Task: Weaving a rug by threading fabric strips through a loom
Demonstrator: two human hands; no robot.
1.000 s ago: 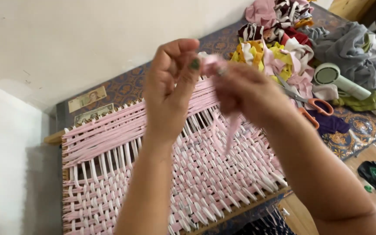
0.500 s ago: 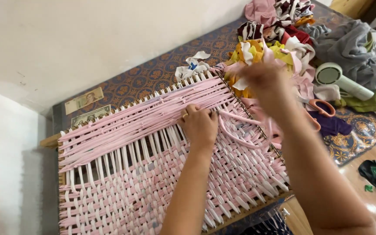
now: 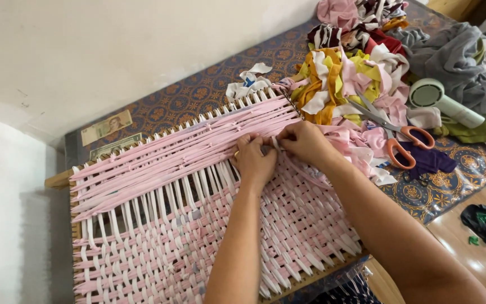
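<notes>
A wooden peg loom [image 3: 57, 180] lies in front of me, strung with white strips and woven through with pink fabric strips [image 3: 158, 163]. My left hand [image 3: 252, 161] rests on the weave near the middle, fingers curled down among the strands. Just to its right, my right hand [image 3: 306, 143] pinches a pink strip [image 3: 302, 171] that trails down across the weave. The two hands nearly touch at the fingertips.
A heap of coloured fabric scraps [image 3: 355, 73] lies right of the loom, with orange-handled scissors [image 3: 397, 143] on it. A pale green hand-held device [image 3: 442, 101] and grey cloth [image 3: 457, 56] sit at far right. Two banknotes [image 3: 108, 132] lie behind the loom on the patterned cloth.
Both hands came down from in front of the camera onto the loom. The right hand has moved left from the scrap heap to meet the left hand at the weave.
</notes>
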